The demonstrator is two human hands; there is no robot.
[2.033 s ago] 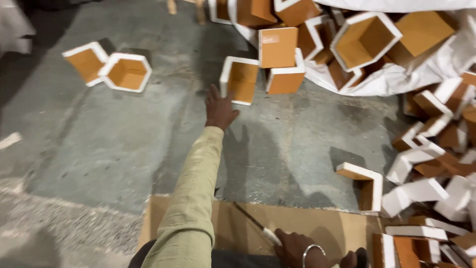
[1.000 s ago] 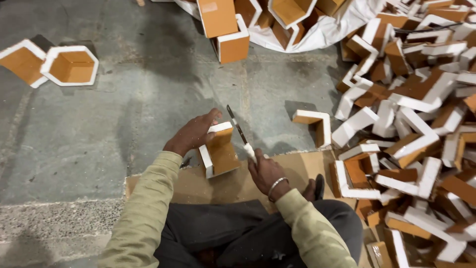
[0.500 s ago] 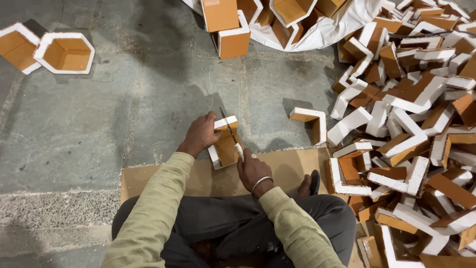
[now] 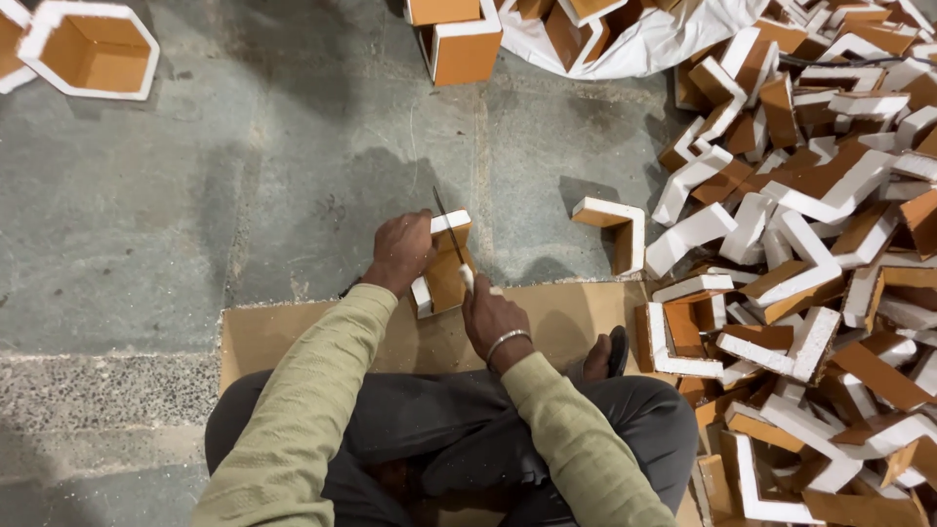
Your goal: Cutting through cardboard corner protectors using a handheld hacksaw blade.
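1. Hexagonal orange frame (image 4: pixel 90 51) lies far left on the concrete floor (image 4: pixel 244 195).
2. Left hand (image 4: pixel 402 252) clamped on orange-and-white bracket piece (image 4: pixel 447 273), standing at the cardboard sheet (image 4: pixel 283 332) edge.
3. Right hand (image 4: pixel 493 314) closed around thin blade (image 4: pixel 449 226), laid against the piece.
4. Heap of bracket pieces (image 4: pixel 820 244) at right.

Bare floor (image 4: pixel 244 195) left; heap of angled pieces (image 4: pixel 820 254) blocks right.

One knife (image 4: pixel 451 234), two hexagonal frames (image 4: pixel 90 49), one cardboard sheet (image 4: pixel 293 327).
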